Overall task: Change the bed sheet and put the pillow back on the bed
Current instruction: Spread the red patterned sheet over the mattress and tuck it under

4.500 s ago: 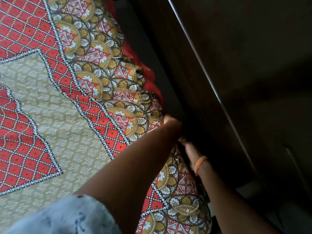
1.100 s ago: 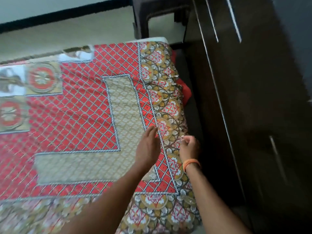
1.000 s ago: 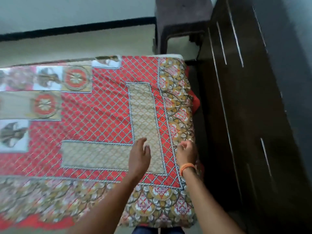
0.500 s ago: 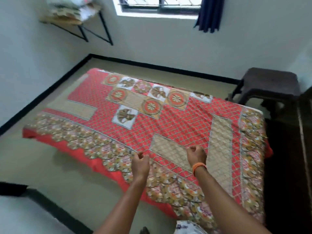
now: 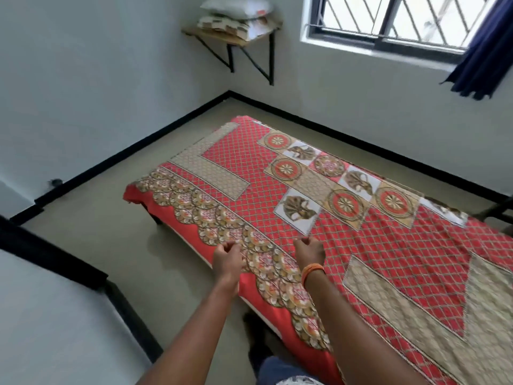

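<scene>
Red patterned cotton bed sheet (image 5: 319, 218) lying spread, pillow step coming.
Left hand (image 5: 226, 259) and right hand (image 5: 309, 252) are hovering, each grip curled on nothing; white pillow (image 5: 236, 6) is waiting on the wall shelf (image 5: 211, 34).

This is a bedroom in a home. A low bed (image 5: 155, 218) fills the room to the right of and beyond the hands (image 5: 226, 259), spread with a red, patterned bed sheet (image 5: 249, 173) that hangs over the near edge. Far beyond the hands, in the corner, a small wooden wall shelf (image 5: 236, 37) on black brackets carries a pale pillow (image 5: 236, 6) on top of folded cloth. To the upper right a barred window (image 5: 388, 18) lets in daylight, with a dark blue curtain (image 5: 485, 51) drawn to its side. The walls are plain pale grey, the floor (image 5: 97, 240) is beige, and a black skirting (image 5: 138, 143) runs along its base.
</scene>
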The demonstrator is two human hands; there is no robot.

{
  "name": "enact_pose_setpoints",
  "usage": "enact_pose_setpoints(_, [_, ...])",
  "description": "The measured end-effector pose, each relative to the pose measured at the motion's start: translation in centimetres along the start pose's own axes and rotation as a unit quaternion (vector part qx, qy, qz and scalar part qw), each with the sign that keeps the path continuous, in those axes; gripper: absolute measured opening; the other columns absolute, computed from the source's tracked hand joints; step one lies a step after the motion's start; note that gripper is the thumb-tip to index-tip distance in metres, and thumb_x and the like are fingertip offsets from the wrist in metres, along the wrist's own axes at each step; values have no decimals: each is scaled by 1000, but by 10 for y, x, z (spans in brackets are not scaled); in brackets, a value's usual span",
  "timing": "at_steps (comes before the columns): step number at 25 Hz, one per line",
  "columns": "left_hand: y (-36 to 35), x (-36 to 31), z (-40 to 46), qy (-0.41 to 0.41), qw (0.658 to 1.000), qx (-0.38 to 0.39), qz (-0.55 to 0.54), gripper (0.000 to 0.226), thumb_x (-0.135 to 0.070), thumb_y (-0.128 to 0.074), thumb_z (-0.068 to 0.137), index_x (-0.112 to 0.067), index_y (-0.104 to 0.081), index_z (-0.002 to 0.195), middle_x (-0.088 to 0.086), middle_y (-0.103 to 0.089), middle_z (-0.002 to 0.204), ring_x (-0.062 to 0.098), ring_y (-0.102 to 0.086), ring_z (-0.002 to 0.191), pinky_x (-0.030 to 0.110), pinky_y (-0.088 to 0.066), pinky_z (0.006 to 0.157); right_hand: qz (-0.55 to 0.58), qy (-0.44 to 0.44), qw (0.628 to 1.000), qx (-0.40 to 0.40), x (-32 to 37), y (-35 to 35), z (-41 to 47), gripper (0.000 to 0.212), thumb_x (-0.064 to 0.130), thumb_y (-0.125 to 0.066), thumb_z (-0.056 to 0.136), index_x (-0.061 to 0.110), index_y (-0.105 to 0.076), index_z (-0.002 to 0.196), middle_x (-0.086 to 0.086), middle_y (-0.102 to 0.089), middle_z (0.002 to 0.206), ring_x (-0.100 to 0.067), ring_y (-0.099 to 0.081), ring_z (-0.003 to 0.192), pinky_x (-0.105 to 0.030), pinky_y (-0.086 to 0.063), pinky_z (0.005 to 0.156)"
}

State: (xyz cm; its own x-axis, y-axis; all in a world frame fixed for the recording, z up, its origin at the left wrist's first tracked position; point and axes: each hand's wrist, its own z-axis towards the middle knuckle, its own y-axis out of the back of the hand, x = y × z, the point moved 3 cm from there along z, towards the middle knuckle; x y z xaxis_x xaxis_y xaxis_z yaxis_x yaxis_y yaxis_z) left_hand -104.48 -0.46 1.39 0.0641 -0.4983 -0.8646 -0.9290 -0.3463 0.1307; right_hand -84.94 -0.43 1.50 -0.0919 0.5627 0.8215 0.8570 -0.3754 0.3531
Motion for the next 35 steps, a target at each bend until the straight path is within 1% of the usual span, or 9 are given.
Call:
enact_pose_setpoints(4, [41, -77, 124, -13, 999, -29, -38, 9, -5, -52, 93, -12, -58, 94, 5, -59, 75, 17, -51, 59, 31, -42, 52, -3, 29, 999, 28, 94, -128, 56, 12, 13, -56, 91, 5, -64, 89, -6, -59, 74, -19, -53, 66, -29, -48, 61])
enact_pose_setpoints(7, [85, -146, 207, -21, 997, -65, -39, 7, -5, -55, 92, -12, -58, 91, 6, -61, 73, 18, -53, 61, 30, -44, 53, -4, 49, 997, 64, 185, -231, 93, 13, 13, -56, 89, 8, -64, 80, -5, -52, 67, -18, -45, 59, -23, -34, 51])
enact_pose_setpoints(9, [120, -191, 255, -37, 995, -81, -48, 8, -6, -55, 92, -13, -58, 92, 7, -60, 74, 19, -54, 63, 30, -45, 53, 11, 62, 993, 97, 243, -293, 104, 13, 12, -56, 89, 7, -66, 81, -5, -52, 68, -16, -44, 59, -23, -34, 50])
enact_pose_setpoints(12, [174, -250, 334, -52, 990, -119, -62, 12, -7, -54, 92, -17, -57, 86, 6, -60, 74, 18, -54, 62, 31, -44, 54, 21, 86, 987, 134, 313, -389, 110, 14, 10, -57, 89, 2, -68, 85, -6, -58, 72, -14, -50, 64, -24, -44, 59])
enact_pose_setpoints(15, [216, -288, 418, -51, 986, -129, -93, 13, -4, -53, 91, -15, -56, 85, 7, -56, 72, 18, -51, 59, 30, -42, 53, 20, 96, 981, 167, 359, -486, 125, 12, 12, -59, 88, 6, -66, 81, -8, -63, 77, -17, -56, 72, -35, -52, 72])
enact_pose_setpoints(18, [249, -321, 512, -43, 985, -132, -99, 11, -1, -51, 90, -11, -57, 92, 3, -54, 69, 17, -52, 56, 28, -41, 52, 31, 100, 983, 153, 396, -581, 154, 12, 14, -62, 86, 12, -66, 75, -9, -68, 80, -18, -57, 70, -34, -50, 67])
enact_pose_setpoints(21, [283, -348, 607, -22, 990, -112, -79, 10, -5, -51, 91, -10, -58, 96, 3, -57, 72, 19, -56, 61, 32, -44, 59, 41, 78, 989, 120, 429, -669, 179, 16, 12, -61, 85, 13, -66, 70, -6, -64, 67, -15, -52, 59, -26, -39, 57])
enact_pose_setpoints(26, [324, -426, 738, -30, 999, -43, -11, 8, -11, -52, 93, -13, -59, 96, 3, -59, 81, 19, -58, 70, 30, -45, 56, 75, 9, 993, 85, 489, -787, 216, 25, 12, -62, 82, 13, -63, 56, -6, -66, 68, -23, -59, 71, -36, -44, 67])
enact_pose_setpoints(35, [341, -571, 965, -53, 998, 40, -20, 14, -10, -53, 94, -10, -62, 104, 1, -61, 87, 16, -59, 71, 26, -47, 57, 152, -31, 988, 18, 621, -967, 341, 19, 15, -59, 88, 15, -62, 68, -4, -67, 78, -20, -59, 74, -32, -44, 70])
